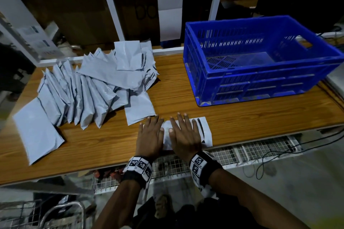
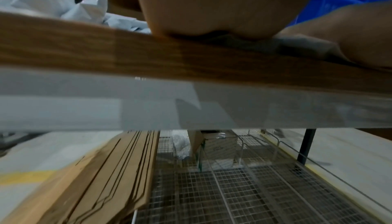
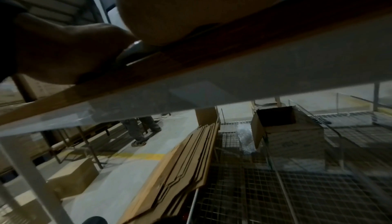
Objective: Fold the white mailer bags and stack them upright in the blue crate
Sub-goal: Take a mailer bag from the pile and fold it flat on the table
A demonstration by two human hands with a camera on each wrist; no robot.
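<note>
One white mailer bag (image 1: 203, 132) lies flat at the near edge of the table (image 1: 186, 96), right in front of me, and both my hands press down on it. My left hand (image 1: 150, 135) lies flat with straight fingers over the bag's left end; my right hand (image 1: 184, 134) lies flat beside it, fingers spread, covering the middle. The bag's right end shows past my right hand, with a dark strip along it. I judge that I am smoothing or creasing this bag, but I cannot tell whether a fold is already in it. To the left, well apart from my hands, sits a loose pile of bags (image 1: 96, 87), many overlapping and leaning on one another, with one lying flat by itself at the far left; some look doubled over, though I cannot be sure. The blue crate (image 1: 260, 87) stands at the far right of the table, and the part of its floor that shows holds no bags. So, as far as I can judge, the stacking has not begun, and nearly all the work is left: folding the pile and standing each bag upright in the crate.
</note>
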